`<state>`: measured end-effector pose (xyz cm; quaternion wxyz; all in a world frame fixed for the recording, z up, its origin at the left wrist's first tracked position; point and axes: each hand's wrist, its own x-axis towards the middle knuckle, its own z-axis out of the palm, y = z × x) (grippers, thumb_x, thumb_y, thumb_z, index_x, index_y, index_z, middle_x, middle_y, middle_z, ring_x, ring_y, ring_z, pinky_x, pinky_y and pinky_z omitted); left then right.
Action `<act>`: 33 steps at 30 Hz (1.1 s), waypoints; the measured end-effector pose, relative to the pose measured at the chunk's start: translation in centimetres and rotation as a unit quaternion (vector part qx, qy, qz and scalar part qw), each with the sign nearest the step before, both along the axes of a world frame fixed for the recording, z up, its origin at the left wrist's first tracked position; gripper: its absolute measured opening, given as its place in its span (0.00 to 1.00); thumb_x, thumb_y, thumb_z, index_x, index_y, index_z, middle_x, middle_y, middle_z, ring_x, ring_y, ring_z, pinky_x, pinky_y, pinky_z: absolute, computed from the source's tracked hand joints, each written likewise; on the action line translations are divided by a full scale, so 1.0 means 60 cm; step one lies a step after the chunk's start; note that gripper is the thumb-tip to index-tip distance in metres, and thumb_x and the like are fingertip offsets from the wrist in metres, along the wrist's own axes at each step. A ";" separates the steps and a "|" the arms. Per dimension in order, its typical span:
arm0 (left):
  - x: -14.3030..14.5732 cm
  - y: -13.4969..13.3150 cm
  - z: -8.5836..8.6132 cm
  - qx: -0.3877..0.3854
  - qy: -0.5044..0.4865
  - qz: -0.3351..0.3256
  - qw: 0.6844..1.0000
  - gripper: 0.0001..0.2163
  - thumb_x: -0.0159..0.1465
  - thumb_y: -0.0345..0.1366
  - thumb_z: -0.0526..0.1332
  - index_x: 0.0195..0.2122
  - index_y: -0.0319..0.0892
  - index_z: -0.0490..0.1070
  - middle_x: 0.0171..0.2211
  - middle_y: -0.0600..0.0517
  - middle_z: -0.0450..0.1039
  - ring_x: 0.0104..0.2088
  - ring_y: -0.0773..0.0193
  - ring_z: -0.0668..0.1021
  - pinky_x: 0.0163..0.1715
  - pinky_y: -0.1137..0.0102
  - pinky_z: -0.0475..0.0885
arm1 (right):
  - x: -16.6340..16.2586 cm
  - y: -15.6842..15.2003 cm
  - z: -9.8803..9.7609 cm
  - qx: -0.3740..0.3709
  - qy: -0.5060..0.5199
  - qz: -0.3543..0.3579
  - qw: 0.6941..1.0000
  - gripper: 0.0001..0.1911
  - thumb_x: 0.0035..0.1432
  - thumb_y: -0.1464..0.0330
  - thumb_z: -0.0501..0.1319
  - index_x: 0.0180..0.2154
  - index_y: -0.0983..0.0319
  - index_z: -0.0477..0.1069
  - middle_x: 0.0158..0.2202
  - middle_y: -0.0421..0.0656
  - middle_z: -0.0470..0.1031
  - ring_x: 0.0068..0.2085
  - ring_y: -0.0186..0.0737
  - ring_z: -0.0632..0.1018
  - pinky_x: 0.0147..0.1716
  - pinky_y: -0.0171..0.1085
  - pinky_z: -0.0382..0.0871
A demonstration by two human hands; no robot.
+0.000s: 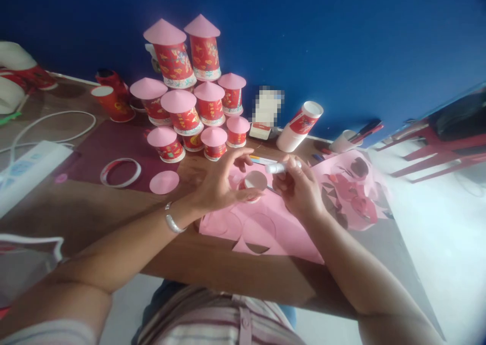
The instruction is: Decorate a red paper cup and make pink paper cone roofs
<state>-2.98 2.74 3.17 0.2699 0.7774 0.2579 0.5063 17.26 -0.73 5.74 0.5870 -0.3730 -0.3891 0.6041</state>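
My left hand curves around a small paper cup, with the thumb across its near side and the fingers apart beyond it. The cup's pale round end faces up, and a bit of red shows on its side. Pinched in my right hand is a slim white tube, its kind unclear, pointing left above the cup. Under both hands lies a pink paper sheet with drawn circles and cut-out gaps. A flat pink paper disc is left of my left hand.
Several red cups with pink cone roofs, such as one cone-roofed cup, stand close behind my left hand. A phone leans at the wall beside stacked cups. Pink scraps lie right; a power strip lies left.
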 end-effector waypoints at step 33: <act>0.008 -0.002 0.049 -0.087 -0.012 0.024 0.996 0.08 0.63 0.38 0.70 0.40 0.41 0.77 0.37 0.50 0.83 0.33 0.66 0.82 0.33 0.71 0.77 | 0.023 0.004 -0.022 0.065 -0.131 -0.028 0.989 0.14 0.55 0.58 0.75 0.36 0.59 0.78 0.22 0.36 0.78 0.24 0.36 0.79 0.29 0.40 0.81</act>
